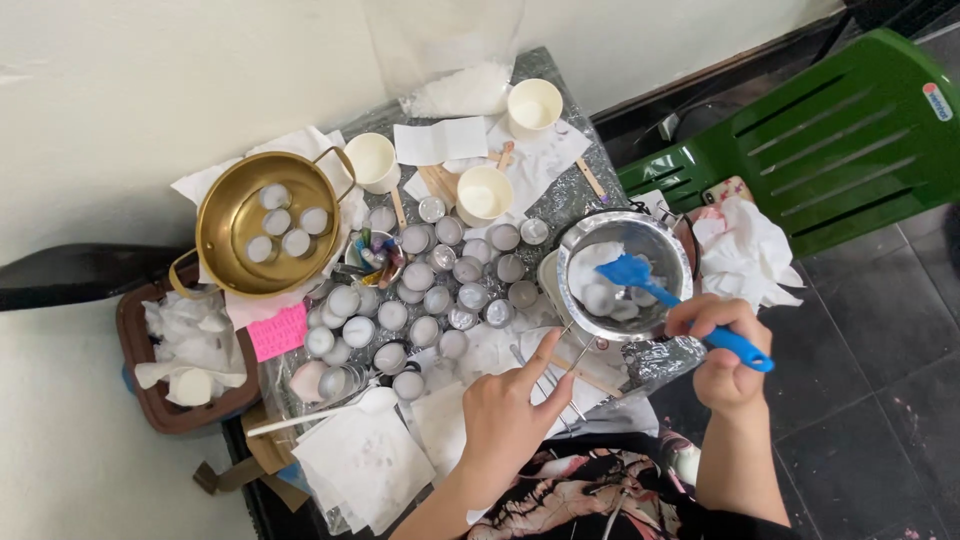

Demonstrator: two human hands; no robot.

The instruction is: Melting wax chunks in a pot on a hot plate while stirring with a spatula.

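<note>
To your far left, a brass pot (262, 222) with loop handles holds five small tealight cups. Beside it, many more tealight cups (420, 300) crowd the foil-covered table (590, 205). Three white paper cups (484, 194) stand further back, near a clear bag of white flakes (462, 88). A pink note (277, 332) lies below the pot. A brown bin (160, 400) holds crumpled tissues. A green plastic chair (830, 130) stands at your right.
</note>
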